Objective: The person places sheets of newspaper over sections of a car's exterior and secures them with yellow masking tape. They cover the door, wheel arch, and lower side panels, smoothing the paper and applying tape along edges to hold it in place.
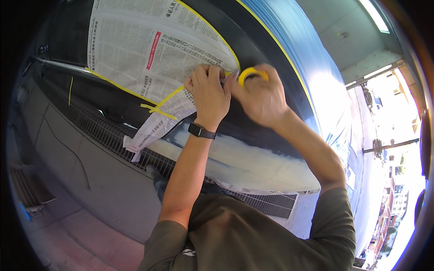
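My right hand holds a roll of yellow masking tape at the rear corner of a car's side window. Close beside it, my left hand presses on the newspaper there, its fingertips bent near the tape; what they pinch is hidden. Newspaper sheets cover the window, edged by yellow tape. A narrower newspaper piece hangs down over the dark car body, with crossed tape strips at its upper left.
Blue-white plastic film covers the car to the right. Pale sanded filler lies on the panel before me. Below runs a metal floor grating. A short tape strip hangs on the door at left. A bright street shows at far right.
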`<state>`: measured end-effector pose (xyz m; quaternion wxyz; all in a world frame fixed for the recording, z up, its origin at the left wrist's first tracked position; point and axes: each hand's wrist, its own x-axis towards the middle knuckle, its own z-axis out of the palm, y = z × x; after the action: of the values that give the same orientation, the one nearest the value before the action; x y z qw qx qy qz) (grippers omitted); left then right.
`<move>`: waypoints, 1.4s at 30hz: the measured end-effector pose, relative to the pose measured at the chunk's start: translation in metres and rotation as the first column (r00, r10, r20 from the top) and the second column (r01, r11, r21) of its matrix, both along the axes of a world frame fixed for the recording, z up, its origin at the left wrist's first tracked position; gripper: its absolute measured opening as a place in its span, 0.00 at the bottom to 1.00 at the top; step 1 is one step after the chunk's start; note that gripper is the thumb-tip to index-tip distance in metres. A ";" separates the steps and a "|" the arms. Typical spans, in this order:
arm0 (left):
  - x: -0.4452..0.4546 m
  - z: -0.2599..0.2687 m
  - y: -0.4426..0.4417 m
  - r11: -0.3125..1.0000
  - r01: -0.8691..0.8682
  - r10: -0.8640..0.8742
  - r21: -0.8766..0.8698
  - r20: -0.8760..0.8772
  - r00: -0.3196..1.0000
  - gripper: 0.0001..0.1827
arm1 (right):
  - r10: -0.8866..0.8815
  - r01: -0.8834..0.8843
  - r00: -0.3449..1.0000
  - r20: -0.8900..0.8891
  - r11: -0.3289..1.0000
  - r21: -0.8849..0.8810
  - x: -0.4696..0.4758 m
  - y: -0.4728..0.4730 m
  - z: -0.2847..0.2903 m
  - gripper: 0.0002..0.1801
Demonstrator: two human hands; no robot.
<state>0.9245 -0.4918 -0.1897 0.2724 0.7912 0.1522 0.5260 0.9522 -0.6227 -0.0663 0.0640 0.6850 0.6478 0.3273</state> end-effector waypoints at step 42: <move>-0.020 -0.016 0.079 0.934 0.248 -0.272 0.258 0.060 0.960 0.11 | -0.066 0.129 0.938 -0.340 0.978 0.166 -0.055 -0.060 -0.043 0.22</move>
<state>0.9049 -0.4129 -0.2058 0.2455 0.8064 -0.0338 0.5370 0.8974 -0.6828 -0.1097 -0.0944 0.7648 0.5809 0.2623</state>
